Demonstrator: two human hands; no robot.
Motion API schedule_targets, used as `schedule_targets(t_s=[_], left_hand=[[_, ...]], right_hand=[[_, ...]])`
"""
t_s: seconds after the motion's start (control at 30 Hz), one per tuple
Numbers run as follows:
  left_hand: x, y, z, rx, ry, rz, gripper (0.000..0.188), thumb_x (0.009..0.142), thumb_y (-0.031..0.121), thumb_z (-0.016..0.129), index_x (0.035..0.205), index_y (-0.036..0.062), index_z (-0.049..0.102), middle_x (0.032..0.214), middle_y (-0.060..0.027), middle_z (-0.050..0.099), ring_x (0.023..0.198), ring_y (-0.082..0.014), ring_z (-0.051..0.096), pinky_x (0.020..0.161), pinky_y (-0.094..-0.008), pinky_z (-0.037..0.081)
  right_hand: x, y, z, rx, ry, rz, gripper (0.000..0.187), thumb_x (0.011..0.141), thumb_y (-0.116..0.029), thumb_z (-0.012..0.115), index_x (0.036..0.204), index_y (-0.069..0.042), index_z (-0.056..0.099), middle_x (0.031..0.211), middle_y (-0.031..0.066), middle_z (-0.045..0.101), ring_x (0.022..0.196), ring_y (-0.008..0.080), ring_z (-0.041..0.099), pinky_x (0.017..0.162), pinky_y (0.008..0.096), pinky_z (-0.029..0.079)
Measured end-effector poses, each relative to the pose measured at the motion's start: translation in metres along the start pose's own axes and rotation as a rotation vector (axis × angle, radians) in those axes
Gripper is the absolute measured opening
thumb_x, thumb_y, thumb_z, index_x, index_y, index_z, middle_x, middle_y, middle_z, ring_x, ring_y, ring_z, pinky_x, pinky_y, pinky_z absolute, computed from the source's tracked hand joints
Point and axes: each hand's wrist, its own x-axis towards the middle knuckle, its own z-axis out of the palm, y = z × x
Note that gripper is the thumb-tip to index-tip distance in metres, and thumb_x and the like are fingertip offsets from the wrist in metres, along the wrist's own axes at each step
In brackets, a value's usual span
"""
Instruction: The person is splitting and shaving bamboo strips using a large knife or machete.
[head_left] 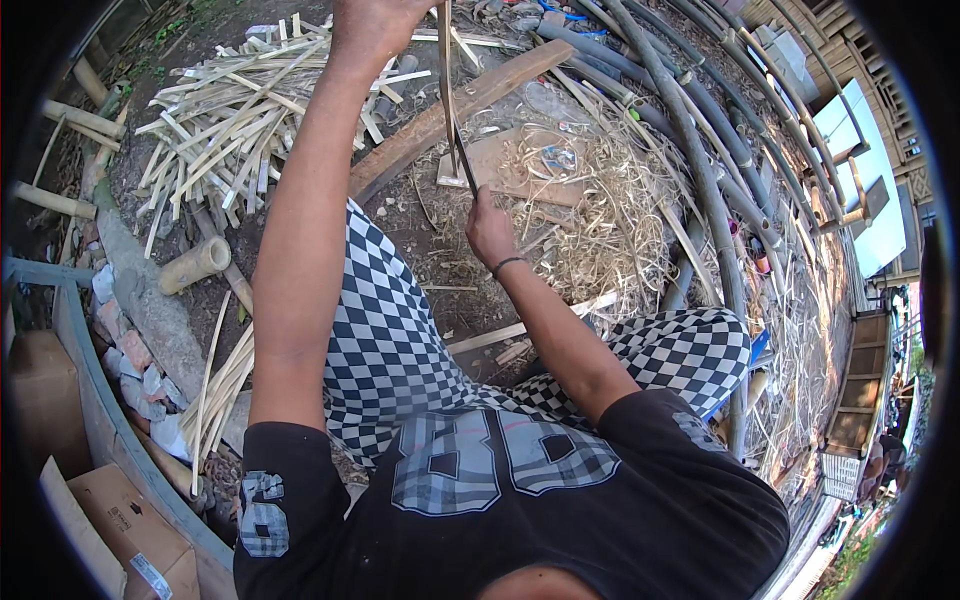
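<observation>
My left hand (380,22) is raised at the top edge of the head view, partly cut off, with its fingers closed on the upper end of a bamboo strip (446,62). The strip hangs down in front of a thick wooden plank (505,82). Below it, my right hand (490,232) is wrapped round the handle of a knife (466,162). The knife's dark, narrow blade points up and lies against the lower part of the strip. Curly shavings (600,235) are heaped on the ground just right of my right hand, partly over a flat board (480,165).
A large pile of split bamboo strips (250,110) lies at the far left, with a short bamboo tube (195,265) nearer. More strips (225,385) lie beside my left arm. Long dark bamboo poles (690,130) stretch along the right. Cardboard boxes (130,520) stand at lower left.
</observation>
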Motion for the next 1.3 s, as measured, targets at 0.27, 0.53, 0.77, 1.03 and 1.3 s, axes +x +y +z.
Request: schedule_targets(t_s=[0.27, 0.53, 0.77, 1.03, 1.3], left_hand=[[0.003, -0.027, 0.005, -0.216, 0.054, -0.020, 0.017, 0.083, -0.005, 0.071, 0.095, 0.0008, 0.060, 0.097, -0.0072, 0.067, 0.091, -0.0168, 0.068, 0.082, -0.0287, 0.056], [0.000, -0.034, 0.001, -0.339, -0.083, -0.007, 0.014, 0.092, 0.000, 0.063, 0.104, -0.0020, 0.057, 0.112, -0.0183, 0.067, 0.105, -0.0266, 0.068, 0.093, -0.0343, 0.058], [0.002, -0.025, 0.021, -0.389, -0.114, -0.010, 0.013, 0.092, -0.002, 0.062, 0.105, -0.0018, 0.057, 0.114, -0.0198, 0.066, 0.105, -0.0275, 0.068, 0.092, -0.0351, 0.058], [0.000, -0.014, 0.024, -0.365, -0.053, -0.015, 0.014, 0.089, -0.005, 0.065, 0.101, 0.0009, 0.060, 0.106, -0.0114, 0.070, 0.099, -0.0210, 0.070, 0.085, -0.0287, 0.058], [0.003, -0.027, 0.032, -0.196, -0.011, 0.121, 0.019, 0.082, 0.004, 0.077, 0.096, 0.0013, 0.065, 0.103, -0.0083, 0.071, 0.091, -0.0140, 0.070, 0.086, -0.0285, 0.055]], right_hand=[[0.005, 0.099, 0.048, 0.011, -0.143, 0.196, 0.041, 0.092, -0.025, 0.050, 0.122, 0.003, 0.050, 0.097, 0.0327, 0.065, 0.095, 0.0472, 0.064, 0.084, 0.0567, 0.048], [0.036, 0.067, 0.000, 0.618, -0.059, 0.357, 0.024, 0.092, -0.016, 0.050, 0.105, 0.005, 0.055, 0.065, 0.0119, 0.060, 0.049, 0.0214, 0.058, 0.045, 0.0360, 0.047], [0.043, 0.007, -0.100, 0.801, 0.117, 0.219, 0.028, 0.095, -0.017, 0.051, 0.113, 0.004, 0.050, 0.066, 0.0094, 0.058, 0.047, 0.0163, 0.054, 0.042, 0.0335, 0.044], [0.019, -0.055, -0.158, 0.743, 0.149, 0.068, 0.029, 0.097, -0.020, 0.053, 0.114, 0.002, 0.049, 0.062, 0.0061, 0.056, 0.045, 0.0142, 0.053, 0.040, 0.0313, 0.043], [0.020, -0.059, -0.161, 0.599, 0.243, -0.008, 0.029, 0.091, -0.020, 0.056, 0.106, 0.005, 0.058, 0.076, 0.0204, 0.065, 0.059, 0.0288, 0.066, 0.055, 0.0409, 0.053]])
